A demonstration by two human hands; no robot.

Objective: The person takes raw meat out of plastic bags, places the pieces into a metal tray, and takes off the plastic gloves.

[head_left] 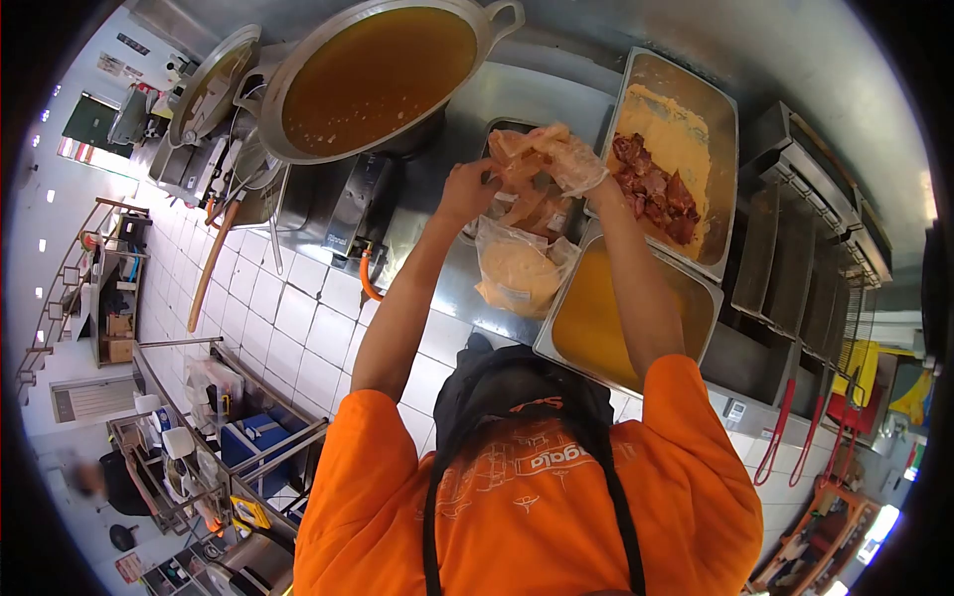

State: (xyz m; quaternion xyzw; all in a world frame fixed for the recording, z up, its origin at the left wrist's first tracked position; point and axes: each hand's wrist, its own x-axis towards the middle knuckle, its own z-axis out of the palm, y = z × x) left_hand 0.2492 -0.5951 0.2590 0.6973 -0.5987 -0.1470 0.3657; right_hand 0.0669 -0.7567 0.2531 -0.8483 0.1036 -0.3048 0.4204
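Observation:
My left hand point(469, 191) has its fingers closed on the left side of a crumpled clear plastic bag point(532, 164) with an orange tint. My right hand point(596, 184) is at the bag's right side, partly covered by the plastic, so its fingers are hard to make out. Below the hands lies a clear bag of pale yellow powder point(517, 268) with a label. To the right, a metal tray point(728, 149) holds dark red meat pieces point(656, 189) on pale orange powder. A second tray point(711, 328) of yellow-orange liquid sits under my right forearm.
A large pot point(288, 144) of orange-brown liquid stands at the upper left, beside a burner and an orange hose point(368, 273). Fryer baskets point(795, 258) with red handles are at the right. A person point(124, 482) is at the far lower left.

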